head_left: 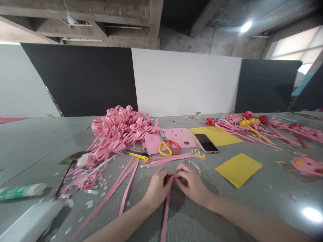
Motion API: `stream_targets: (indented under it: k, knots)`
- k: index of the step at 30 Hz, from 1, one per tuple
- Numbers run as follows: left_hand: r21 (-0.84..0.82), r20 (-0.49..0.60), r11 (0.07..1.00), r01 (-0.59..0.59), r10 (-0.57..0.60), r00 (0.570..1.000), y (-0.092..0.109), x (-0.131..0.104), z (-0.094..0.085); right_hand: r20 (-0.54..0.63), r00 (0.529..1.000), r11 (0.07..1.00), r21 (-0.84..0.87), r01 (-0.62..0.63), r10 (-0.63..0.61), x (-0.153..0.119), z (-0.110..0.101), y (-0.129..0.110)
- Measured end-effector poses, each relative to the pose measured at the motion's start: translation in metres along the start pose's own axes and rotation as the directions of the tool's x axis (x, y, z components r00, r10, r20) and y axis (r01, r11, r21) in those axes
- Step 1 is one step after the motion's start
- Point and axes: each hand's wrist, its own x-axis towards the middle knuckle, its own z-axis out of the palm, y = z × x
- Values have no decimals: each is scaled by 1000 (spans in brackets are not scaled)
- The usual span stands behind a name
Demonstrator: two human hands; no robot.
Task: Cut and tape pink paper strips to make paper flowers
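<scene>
My left hand (159,185) and my right hand (190,183) meet at the fingertips over the grey table, both pinched closed on the upper end of a pink paper strip (166,215). The strip hangs down toward me between my forearms. What the fingertips press at that end is partly hidden. Just behind my right hand lies a roll of clear tape (196,167). More pink strips (171,159) lie beyond my hands, and longer strips (114,193) fan out left of my left hand.
Beyond sit scissors (168,148), a yellow utility knife (137,154), a phone (206,143) and a heap of pink paper loops (123,126). Yellow paper (239,169) lies right, with paper flowers (248,122) farther back. A white box (32,223) and a green-white tube (22,191) stand left among scraps.
</scene>
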Motion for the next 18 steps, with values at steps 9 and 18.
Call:
stream_targets:
  k: [9,18]
  knots:
    - [56,44,996,-71,68,997,1,-1,2,41,999,1000,-21,-10,11,-2,-1,-2]
    - [-89,134,994,60,-48,990,-3,3,2,47,996,988,-135,75,-69,-4,3,-4]
